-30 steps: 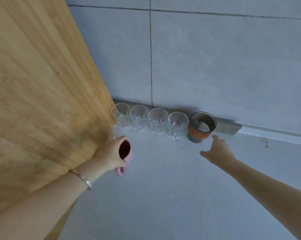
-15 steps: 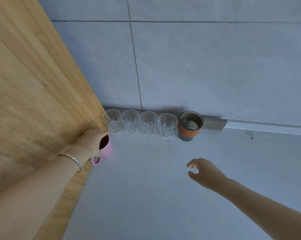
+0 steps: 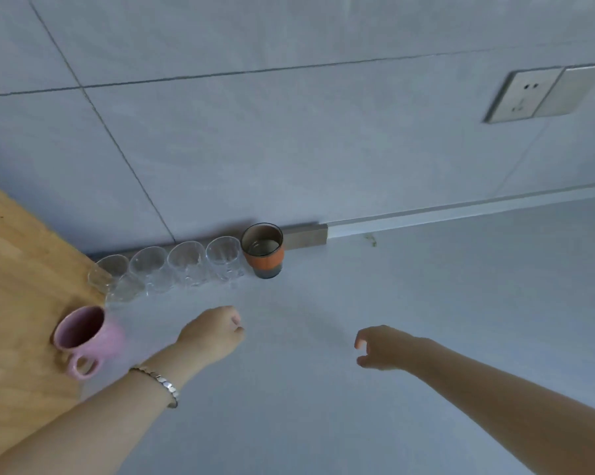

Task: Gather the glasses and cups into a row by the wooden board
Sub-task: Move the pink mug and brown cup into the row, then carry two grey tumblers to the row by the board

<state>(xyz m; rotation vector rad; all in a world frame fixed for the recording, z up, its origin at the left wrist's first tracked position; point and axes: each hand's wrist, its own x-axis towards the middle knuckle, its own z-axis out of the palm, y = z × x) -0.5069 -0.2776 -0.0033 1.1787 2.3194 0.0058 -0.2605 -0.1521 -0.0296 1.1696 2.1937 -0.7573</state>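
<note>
Four clear glasses point(image 3: 167, 270), rounded, and an orange-banded cup point(image 3: 263, 252) in a row along the grey tiled wall point(image 3: 289, 149); matte pink mug point(image 3: 87, 335) at the wooden board point(image 3: 18, 286) edge, handle toward us. Our left hand point(image 3: 212, 334) loosely curled, right hand point(image 3: 388, 347) half-open, both empty over the smooth grey counter point(image 3: 357, 423)

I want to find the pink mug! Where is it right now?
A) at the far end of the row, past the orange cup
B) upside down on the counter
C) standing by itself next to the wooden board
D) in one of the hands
C: the pink mug stands upright against the wooden board's edge, and both the left hand and the right hand are off it and hold nothing.
</note>
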